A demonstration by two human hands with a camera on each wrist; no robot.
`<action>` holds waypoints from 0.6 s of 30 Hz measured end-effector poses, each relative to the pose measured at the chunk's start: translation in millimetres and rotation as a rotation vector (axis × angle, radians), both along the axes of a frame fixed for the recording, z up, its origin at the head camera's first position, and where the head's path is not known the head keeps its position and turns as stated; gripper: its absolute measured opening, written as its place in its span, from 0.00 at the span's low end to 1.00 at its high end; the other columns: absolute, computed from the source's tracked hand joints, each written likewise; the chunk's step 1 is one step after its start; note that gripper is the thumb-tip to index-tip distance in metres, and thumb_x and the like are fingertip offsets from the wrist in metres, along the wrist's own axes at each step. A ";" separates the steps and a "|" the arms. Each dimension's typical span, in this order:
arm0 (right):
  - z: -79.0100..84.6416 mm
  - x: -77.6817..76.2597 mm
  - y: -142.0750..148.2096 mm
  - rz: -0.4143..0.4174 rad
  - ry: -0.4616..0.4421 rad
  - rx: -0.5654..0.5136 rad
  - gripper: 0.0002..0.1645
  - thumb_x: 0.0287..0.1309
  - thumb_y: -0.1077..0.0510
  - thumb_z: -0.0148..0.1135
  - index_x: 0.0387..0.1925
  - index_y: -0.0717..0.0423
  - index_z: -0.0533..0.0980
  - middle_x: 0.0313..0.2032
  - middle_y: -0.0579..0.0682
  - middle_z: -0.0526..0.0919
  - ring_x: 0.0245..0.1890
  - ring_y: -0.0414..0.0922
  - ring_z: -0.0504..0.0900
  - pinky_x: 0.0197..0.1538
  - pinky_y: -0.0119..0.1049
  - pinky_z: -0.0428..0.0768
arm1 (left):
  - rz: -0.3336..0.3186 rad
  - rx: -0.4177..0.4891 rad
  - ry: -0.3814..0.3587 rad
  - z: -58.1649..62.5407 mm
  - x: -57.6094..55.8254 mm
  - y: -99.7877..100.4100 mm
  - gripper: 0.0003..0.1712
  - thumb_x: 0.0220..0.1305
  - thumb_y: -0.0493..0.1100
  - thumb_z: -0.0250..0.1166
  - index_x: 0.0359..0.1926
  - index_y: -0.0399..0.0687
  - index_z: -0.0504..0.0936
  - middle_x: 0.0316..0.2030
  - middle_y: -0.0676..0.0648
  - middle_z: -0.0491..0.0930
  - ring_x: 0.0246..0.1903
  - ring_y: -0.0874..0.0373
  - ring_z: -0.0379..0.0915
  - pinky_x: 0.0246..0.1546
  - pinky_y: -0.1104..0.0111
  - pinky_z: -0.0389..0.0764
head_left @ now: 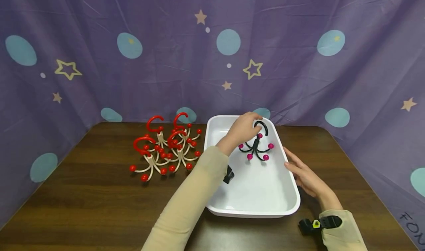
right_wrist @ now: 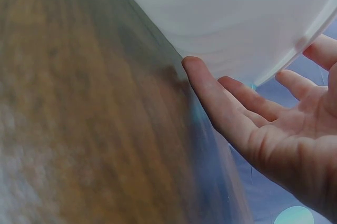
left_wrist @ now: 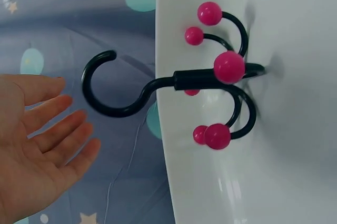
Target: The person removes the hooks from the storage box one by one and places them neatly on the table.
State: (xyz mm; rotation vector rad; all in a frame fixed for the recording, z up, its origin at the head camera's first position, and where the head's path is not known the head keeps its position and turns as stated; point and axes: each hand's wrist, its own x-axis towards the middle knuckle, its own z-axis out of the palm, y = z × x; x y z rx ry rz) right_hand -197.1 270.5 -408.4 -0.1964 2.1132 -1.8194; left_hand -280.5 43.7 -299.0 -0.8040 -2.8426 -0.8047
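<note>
A black multi-arm hanger hook (head_left: 255, 145) with pink ball tips stands upright inside the white tray (head_left: 252, 199), on its far right part. Its curved top (left_wrist: 97, 103) rises above the tray's rim in the left wrist view. My left hand (head_left: 244, 127) is beside that curve, fingers loosely spread and apart from it, palm empty. At the tray's right side is my right hand (head_left: 308, 177), its fingers extended. In the right wrist view, fingertips (right_wrist: 195, 69) of that hand are right at the tray's outer wall.
Several similar hanger hooks (head_left: 151, 161), cream with red tops and red ball tips, stand bunched together left of the tray. All of this is on a dark wooden table (head_left: 83, 192). A purple patterned curtain (head_left: 172, 59) hangs behind it.
</note>
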 end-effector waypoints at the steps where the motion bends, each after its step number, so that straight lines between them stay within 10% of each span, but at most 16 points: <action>1: -0.2 -0.1 0.0 -0.001 0.000 -0.001 0.38 0.67 0.50 0.43 0.71 0.42 0.37 0.62 0.69 0.51 0.50 0.49 0.72 0.46 0.52 0.76 | 0.000 -0.004 0.001 -1.1 -0.4 2.2 0.21 0.63 0.45 0.56 0.57 0.48 0.73 0.56 0.49 0.72 0.58 0.57 0.65 0.58 0.67 0.66; 18: -1.3 -1.7 0.4 0.000 -0.007 0.010 0.38 0.67 0.49 0.43 0.71 0.41 0.37 0.64 0.69 0.50 0.52 0.53 0.71 0.47 0.54 0.75 | 0.016 -0.013 0.022 -8.3 0.7 17.2 0.16 0.61 0.41 0.57 0.50 0.49 0.78 0.52 0.49 0.73 0.49 0.58 0.71 0.52 0.70 0.70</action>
